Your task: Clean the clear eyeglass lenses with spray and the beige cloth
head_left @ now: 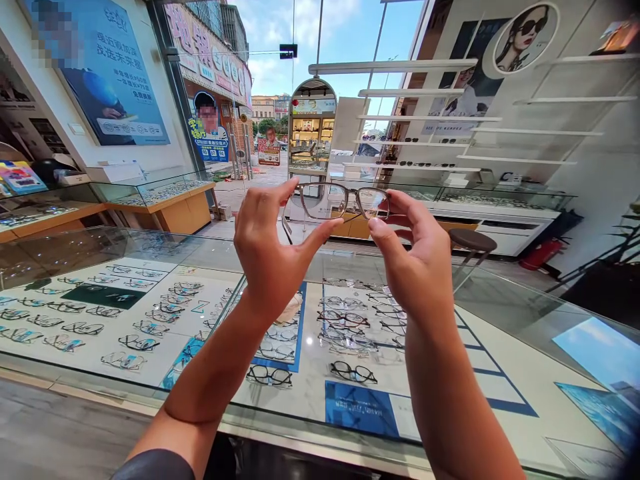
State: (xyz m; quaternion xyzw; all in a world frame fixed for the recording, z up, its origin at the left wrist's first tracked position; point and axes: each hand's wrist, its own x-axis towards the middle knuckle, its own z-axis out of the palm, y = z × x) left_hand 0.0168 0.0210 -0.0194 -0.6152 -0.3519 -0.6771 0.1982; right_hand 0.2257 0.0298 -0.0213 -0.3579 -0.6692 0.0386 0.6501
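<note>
I hold a pair of grey-framed glasses (344, 200) up at eye level, lenses facing away from me. My left hand (273, 247) pinches the left end of the frame between thumb and fingers. My right hand (415, 257) pinches the right end the same way. One temple arm hangs down by my left thumb. Both hands are raised above a glass display counter (505, 313).
Under the counter glass lie several rows of glasses on white and blue trays (345, 327). More glass cases (160, 193) stand at the left, wall shelves with sunglasses (430, 143) at the right, a round stool (473, 241) and a red fire extinguisher (543, 253) beyond. The shop opens onto a street.
</note>
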